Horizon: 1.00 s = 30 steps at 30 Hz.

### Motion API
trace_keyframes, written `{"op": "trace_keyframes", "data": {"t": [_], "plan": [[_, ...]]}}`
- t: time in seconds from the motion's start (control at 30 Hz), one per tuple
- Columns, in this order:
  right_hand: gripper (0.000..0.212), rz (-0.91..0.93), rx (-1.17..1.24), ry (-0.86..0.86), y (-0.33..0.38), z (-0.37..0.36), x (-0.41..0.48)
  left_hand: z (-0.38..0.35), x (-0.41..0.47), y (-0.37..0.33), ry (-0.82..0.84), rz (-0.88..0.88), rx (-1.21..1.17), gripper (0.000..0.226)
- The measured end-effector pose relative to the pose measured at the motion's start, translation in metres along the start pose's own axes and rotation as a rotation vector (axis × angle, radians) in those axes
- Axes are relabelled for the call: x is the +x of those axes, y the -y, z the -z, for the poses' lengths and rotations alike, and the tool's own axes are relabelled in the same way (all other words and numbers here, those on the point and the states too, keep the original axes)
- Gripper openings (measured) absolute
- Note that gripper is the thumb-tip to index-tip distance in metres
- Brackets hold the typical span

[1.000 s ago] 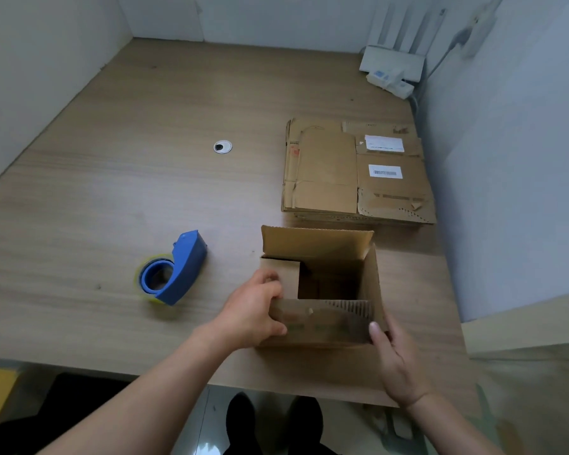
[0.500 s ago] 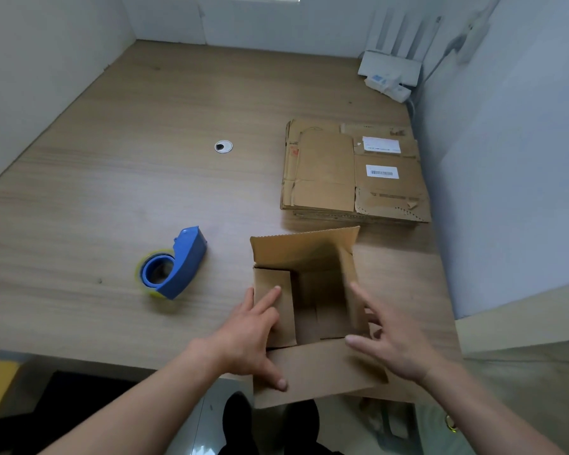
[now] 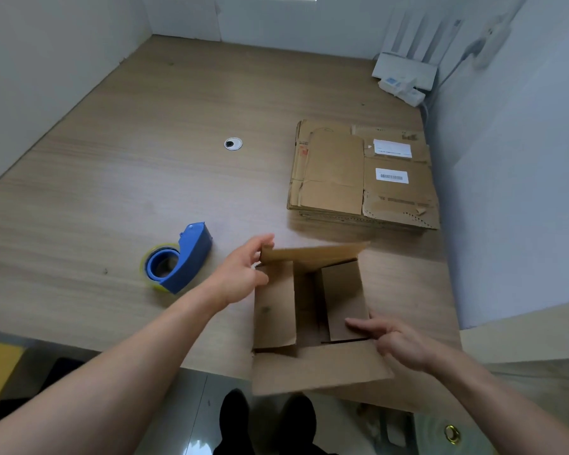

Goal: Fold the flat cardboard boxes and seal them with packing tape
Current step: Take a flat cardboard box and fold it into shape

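1. Box (image 3: 319, 369): one, brown cardboard, set up with its open end upward. It sits between the two hands at the near edge of the tabletop (image 3: 145, 192).
2. Flaps: both side flaps are folded inward. The near flap (image 3: 309, 379) lies outward past the tabletop edge, and the far flap (image 3: 312, 254) is half raised.
3. Left hand (image 3: 243, 274): fingers hooked over the far flap's left corner, thumb on the near side, in a light grip.
4. Right hand (image 3: 398, 343): fingers straight and flat, pressing down the right side flap (image 3: 342, 297); it holds nothing.
5. Step, by judgement: closing the long flaps over the short ones. No tape shows on this face.
6. Risk: the left side flap (image 3: 273, 310) has no hand on it and may spring up before the far flap covers it.
7. Risk: the right fingers lie in the far flap's path. They could be caught, or pulling them out could lift the side flap and leave the seam uneven.
8. Risk: with the near flap overhanging the edge, a hard downward push could tip or slide the box toward the person.
9. Tape dispenser (image 3: 181, 261): blue, roll fitted, just left of the left hand. Both hands are busy, so reaching for it frees a flap, which may reopen.
10. Stack of flat boxes (image 3: 362, 175): labelled, beyond the right hand and apart from the box. It is not in the way.
11. Other items: a cable grommet (image 3: 233, 143) beyond the left hand, and a white router (image 3: 404, 70) beyond the stack.
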State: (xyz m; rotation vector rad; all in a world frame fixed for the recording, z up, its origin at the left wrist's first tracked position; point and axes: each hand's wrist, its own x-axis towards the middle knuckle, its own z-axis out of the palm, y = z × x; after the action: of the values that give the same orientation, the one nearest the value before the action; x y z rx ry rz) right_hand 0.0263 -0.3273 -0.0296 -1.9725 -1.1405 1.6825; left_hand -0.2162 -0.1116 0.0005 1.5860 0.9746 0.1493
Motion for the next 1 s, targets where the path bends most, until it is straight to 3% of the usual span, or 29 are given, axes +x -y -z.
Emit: {"op": "trace_keyframes", "data": {"t": [0.1, 0.2, 0.33, 0.37, 0.43, 0.5, 0.57, 0.6, 0.77, 0.9, 1.0], "plan": [[0.079, -0.025, -0.072, 0.116, -0.006, 0.005, 0.002, -0.001, -0.003, 0.008, 0.062, -0.059, 0.276, 0.056], [0.073, 0.0, -0.146, 0.077, -0.01, 0.002, 0.001, -0.001, -0.01, 0.028, 0.16, -0.1, 0.529, 0.061], [0.02, 0.131, 0.098, -0.298, -0.01, -0.02, 0.008, -0.002, -0.019, 0.041, 0.21, -0.147, 0.734, 0.078], [0.018, 0.12, 0.119, -0.395, -0.009, -0.025, 0.011, -0.001, -0.021, 0.04, 0.218, -0.158, 0.797, 0.081], [0.04, 0.039, 0.102, -0.576, -0.006, -0.031, 0.016, 0.001, -0.024, 0.04, 0.241, -0.146, 0.879, 0.084], [0.069, -0.02, 0.093, -0.651, -0.005, -0.031, 0.022, 0.002, -0.026, 0.043, 0.265, -0.107, 0.842, 0.083], [0.097, -0.02, 0.017, -0.596, 0.0, -0.026, 0.024, -0.003, -0.027, 0.049, 0.237, -0.059, 0.636, 0.082], [0.101, -0.002, -0.053, -0.557, 0.0, -0.023, 0.026, -0.009, -0.027, 0.051, 0.186, -0.04, 0.521, 0.081], [0.078, 0.105, -0.278, -0.424, -0.008, -0.02, 0.041, -0.059, -0.023, 0.064, -0.203, -0.091, 0.345, 0.033], [0.075, 0.167, -0.062, -0.594, 0.002, -0.047, 0.055, -0.074, -0.009, 0.069, -0.433, -0.142, 0.211, 0.022], [0.059, 0.187, 0.067, -0.721, 0.013, -0.063, 0.066, -0.056, 0.003, 0.065, -0.475, -0.122, 0.203, 0.019]]}}
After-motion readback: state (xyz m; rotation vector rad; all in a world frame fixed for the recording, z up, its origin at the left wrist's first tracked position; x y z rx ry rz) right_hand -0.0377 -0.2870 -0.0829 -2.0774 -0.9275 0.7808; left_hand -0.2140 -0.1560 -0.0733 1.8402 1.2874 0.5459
